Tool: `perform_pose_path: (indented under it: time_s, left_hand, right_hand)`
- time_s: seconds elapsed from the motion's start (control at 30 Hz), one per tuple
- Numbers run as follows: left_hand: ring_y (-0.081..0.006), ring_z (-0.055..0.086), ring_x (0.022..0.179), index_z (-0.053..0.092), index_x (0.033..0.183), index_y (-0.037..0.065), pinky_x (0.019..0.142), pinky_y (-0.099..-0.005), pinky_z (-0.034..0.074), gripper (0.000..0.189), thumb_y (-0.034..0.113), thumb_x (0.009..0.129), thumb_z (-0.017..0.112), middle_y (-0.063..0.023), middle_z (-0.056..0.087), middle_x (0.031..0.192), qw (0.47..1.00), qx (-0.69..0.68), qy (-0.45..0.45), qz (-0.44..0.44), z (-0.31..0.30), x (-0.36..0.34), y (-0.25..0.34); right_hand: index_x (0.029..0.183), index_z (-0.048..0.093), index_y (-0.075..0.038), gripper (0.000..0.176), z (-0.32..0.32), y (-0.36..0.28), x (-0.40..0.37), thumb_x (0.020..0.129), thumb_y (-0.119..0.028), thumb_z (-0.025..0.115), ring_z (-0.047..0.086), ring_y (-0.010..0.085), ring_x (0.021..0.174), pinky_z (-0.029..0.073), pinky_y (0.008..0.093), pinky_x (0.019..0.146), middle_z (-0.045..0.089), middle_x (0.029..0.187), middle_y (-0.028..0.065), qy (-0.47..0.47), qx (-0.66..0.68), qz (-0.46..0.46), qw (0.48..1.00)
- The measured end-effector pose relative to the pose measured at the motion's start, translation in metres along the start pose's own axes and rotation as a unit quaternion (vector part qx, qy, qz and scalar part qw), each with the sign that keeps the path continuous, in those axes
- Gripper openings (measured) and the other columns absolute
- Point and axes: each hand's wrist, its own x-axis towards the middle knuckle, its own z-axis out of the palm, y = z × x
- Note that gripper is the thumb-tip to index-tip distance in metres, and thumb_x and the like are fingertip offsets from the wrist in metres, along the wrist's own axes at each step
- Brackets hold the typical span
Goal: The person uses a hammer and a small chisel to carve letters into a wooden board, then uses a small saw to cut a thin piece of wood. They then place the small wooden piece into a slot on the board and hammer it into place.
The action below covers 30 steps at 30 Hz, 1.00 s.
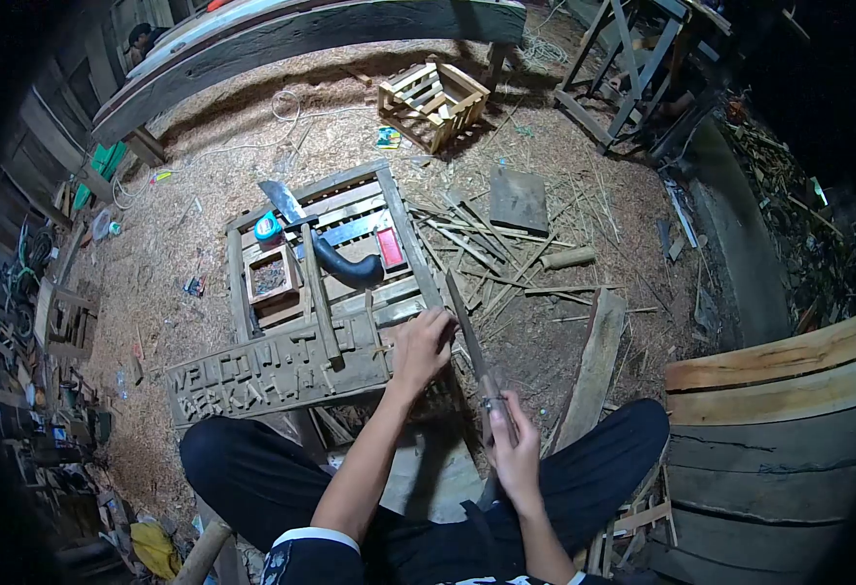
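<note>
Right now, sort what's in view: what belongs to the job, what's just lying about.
Likely in the job:
- long blade, in the right hand
- lettered board
- tape measure

Apparently lying about:
- wooden crate
- square board
- short round stick

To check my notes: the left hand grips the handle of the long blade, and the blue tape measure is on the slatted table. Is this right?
Not quite: in the head view, the right hand grips the handle of the long blade. The blue tape measure is on the slatted table.
</note>
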Motion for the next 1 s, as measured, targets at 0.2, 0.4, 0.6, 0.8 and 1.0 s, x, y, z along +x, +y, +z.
perform_pose_path:
  time_s: [0.2, 0.4, 0.6, 0.8, 1.0]
  left_hand:
    - [-0.0359, 0.066, 0.090, 0.064, 0.102, 0.006, 0.077, -0.0467, 0.052, 0.018, 0.011, 0.087, 0.073, -0.0125, 0.062, 0.095, 1.000, -0.024, 0.012, -0.013, 0.000, -0.001, 0.002]
    - [-0.0369, 0.066, 0.090, 0.063, 0.102, 0.007, 0.077, -0.0473, 0.052, 0.018, 0.011, 0.087, 0.072, -0.0137, 0.061, 0.095, 1.000, -0.007, 0.013, -0.010, 0.003, -0.001, 0.000]
    - [-0.0388, 0.066, 0.088, 0.065, 0.101, 0.005, 0.075, -0.0464, 0.052, 0.019, 0.007, 0.084, 0.074, -0.0154, 0.063, 0.094, 1.000, -0.016, 0.025, -0.006, 0.000, -0.001, 0.003]
    - [-0.0377, 0.066, 0.088, 0.064, 0.099, 0.005, 0.075, -0.0463, 0.052, 0.016, 0.011, 0.087, 0.074, -0.0141, 0.062, 0.093, 0.999, -0.031, 0.024, -0.018, 0.004, -0.002, 0.003]
    - [-0.0377, 0.065, 0.088, 0.063, 0.100, 0.006, 0.075, -0.0468, 0.052, 0.016, 0.012, 0.089, 0.073, -0.0135, 0.061, 0.094, 0.999, -0.030, 0.025, -0.011, 0.000, 0.001, 0.001]
  right_hand:
    - [0.142, 0.056, 0.008, 0.046, 0.021, 0.000, 0.034, 0.107, -0.022, 0.060, 0.067, 0.0201, 0.115, 0.050, 0.0341, 0.101, 0.071, 0.121, 0.0202, 0.029, -0.030, -0.060, 0.997]
    - [0.144, 0.055, 0.009, 0.051, -0.001, 0.013, -0.020, 0.108, -0.026, 0.060, 0.063, 0.0210, 0.125, 0.048, 0.0329, 0.107, 0.068, 0.135, 0.0205, 0.030, 0.004, 0.005, 1.000]
    - [0.144, 0.056, 0.008, 0.050, 0.013, -0.014, 0.019, 0.108, -0.026, 0.060, 0.066, 0.0214, 0.120, 0.049, 0.0343, 0.104, 0.070, 0.130, 0.0204, 0.003, 0.017, -0.007, 1.000]
    - [0.141, 0.058, 0.006, 0.047, 0.001, 0.004, -0.011, 0.108, -0.026, 0.060, 0.065, 0.0166, 0.112, 0.050, 0.0321, 0.099, 0.071, 0.119, 0.0154, 0.026, -0.012, 0.010, 1.000]
    - [0.140, 0.059, 0.004, 0.043, 0.009, 0.014, 0.021, 0.108, -0.026, 0.059, 0.066, 0.0201, 0.115, 0.049, 0.0332, 0.100, 0.071, 0.120, 0.0158, 0.032, -0.070, -0.109, 0.991]
